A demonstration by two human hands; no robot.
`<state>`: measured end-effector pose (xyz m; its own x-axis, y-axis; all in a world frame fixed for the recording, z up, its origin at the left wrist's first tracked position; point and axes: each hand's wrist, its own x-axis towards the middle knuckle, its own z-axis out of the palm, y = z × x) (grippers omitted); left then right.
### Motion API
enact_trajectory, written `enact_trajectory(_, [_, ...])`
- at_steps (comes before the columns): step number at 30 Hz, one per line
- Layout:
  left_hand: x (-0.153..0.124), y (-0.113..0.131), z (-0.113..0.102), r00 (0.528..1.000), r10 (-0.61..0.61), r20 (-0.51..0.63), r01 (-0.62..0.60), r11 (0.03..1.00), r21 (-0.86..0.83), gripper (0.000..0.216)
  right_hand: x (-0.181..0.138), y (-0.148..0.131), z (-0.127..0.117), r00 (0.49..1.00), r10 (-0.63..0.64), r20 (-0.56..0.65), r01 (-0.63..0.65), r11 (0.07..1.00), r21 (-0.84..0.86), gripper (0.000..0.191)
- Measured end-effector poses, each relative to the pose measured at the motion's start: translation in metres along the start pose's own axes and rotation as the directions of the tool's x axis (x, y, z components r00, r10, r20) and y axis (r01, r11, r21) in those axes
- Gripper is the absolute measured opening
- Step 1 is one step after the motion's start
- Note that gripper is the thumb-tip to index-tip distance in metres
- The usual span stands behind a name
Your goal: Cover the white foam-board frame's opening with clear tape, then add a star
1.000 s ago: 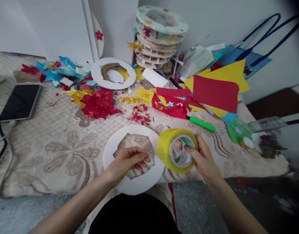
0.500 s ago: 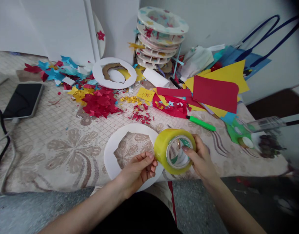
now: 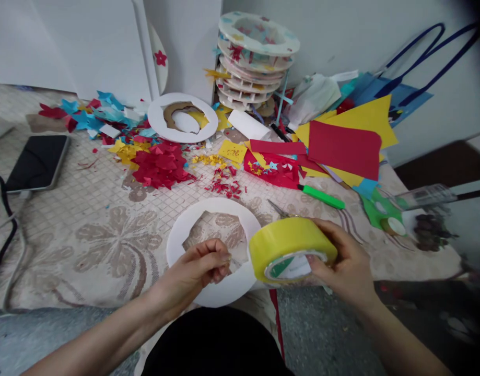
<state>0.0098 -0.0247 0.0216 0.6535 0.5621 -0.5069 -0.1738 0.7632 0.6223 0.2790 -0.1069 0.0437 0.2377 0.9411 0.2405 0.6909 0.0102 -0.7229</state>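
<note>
My right hand (image 3: pixel 347 261) grips a wide roll of yellowish clear packing tape (image 3: pixel 289 243), thumb inside its core and fingers around the outside. To its left, my left hand (image 3: pixel 208 261) is closed in a pinch over the white cardboard ring (image 3: pixel 220 295). A faint clear strip shows between the pinch and the roll, apparently the tape's free end. The ring lies flat at the table's front edge, its inner opening cut with angular corners. Behind the roll, a pair of scissors (image 3: pixel 279 209) is partly hidden.
Red paper stars (image 3: pixel 161 164) are piled with yellow and blue ones behind. A green-handled craft knife (image 3: pixel 322 197) lies to the right, near red card (image 3: pixel 345 149). A second white ring (image 3: pixel 157 122), a decorated ring stack (image 3: pixel 259 57) and a phone (image 3: pixel 38 162) are farther off.
My left hand has moved left, away from the roll. My right hand has shifted slightly right and tilted the roll, so its core faces downward more. More of the scissors shows.
</note>
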Motion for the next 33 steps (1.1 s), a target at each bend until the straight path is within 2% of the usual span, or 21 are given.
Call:
enact_trajectory(3, [-0.009,0.016,-0.012,1.000,0.010,-0.003,-0.010,0.988,0.155,0.018,0.001,-0.004,-0.013,0.982,-0.185,0.037,0.189,0.969,-0.157,0.050])
enact_trajectory(5, [-0.014,0.025,-0.019,1.000,0.011,-0.006,-0.009,0.964,0.265,0.017,0.001,-0.004,-0.018,0.964,-0.255,0.072,0.264,0.950,-0.167,0.049])
enact_trajectory(8, [-0.020,0.037,-0.029,1.000,0.010,0.016,-0.016,0.923,0.386,0.020,-0.001,0.002,-0.023,0.957,-0.242,0.161,0.266,0.952,-0.151,0.048])
enact_trajectory(11, [-0.027,0.046,-0.045,1.000,-0.007,0.016,-0.001,0.889,0.458,0.023,-0.006,0.012,-0.032,0.941,-0.250,0.227,0.298,0.930,-0.213,0.051])
enact_trajectory(16, [-0.038,0.051,-0.091,0.993,0.019,-0.113,0.045,0.840,0.541,0.027,-0.019,0.040,-0.062,0.927,-0.231,0.295,0.329,0.878,-0.347,0.061])
enact_trajectory(20, [-0.037,0.049,-0.119,0.985,-0.063,-0.158,0.148,0.780,0.608,0.029,-0.021,0.051,-0.079,0.917,-0.197,0.346,0.317,0.888,-0.334,0.064])
enact_trajectory(22, [-0.032,0.051,-0.122,0.982,-0.033,-0.184,0.145,0.760,0.634,0.028,-0.015,0.051,-0.081,0.874,-0.240,0.423,0.373,0.888,-0.267,0.063])
enact_trajectory(24, [-0.024,0.057,-0.120,0.984,0.029,-0.174,0.102,0.712,0.695,0.027,-0.004,0.049,-0.079,0.803,-0.289,0.520,0.448,0.869,-0.209,0.060])
enact_trajectory(26, [-0.015,0.064,-0.116,0.989,0.064,-0.135,0.060,0.658,0.751,0.028,0.009,0.050,-0.076,0.747,-0.270,0.607,0.475,0.856,-0.203,0.056])
enact_trajectory(30, [0.001,0.075,-0.109,0.991,0.083,-0.102,0.030,0.609,0.792,0.028,0.032,0.054,-0.069,0.733,-0.136,0.667,0.381,0.893,-0.237,0.041])
enact_trajectory(31, [0.005,0.077,-0.109,0.991,0.079,-0.107,0.037,0.603,0.797,0.028,0.037,0.054,-0.068,0.731,-0.136,0.669,0.388,0.889,-0.242,0.038])
enact_trajectory(33, [0.011,0.080,-0.108,0.990,0.072,-0.121,0.056,0.586,0.808,0.028,0.045,0.050,-0.065,0.710,-0.192,0.678,0.488,0.828,-0.276,0.036])
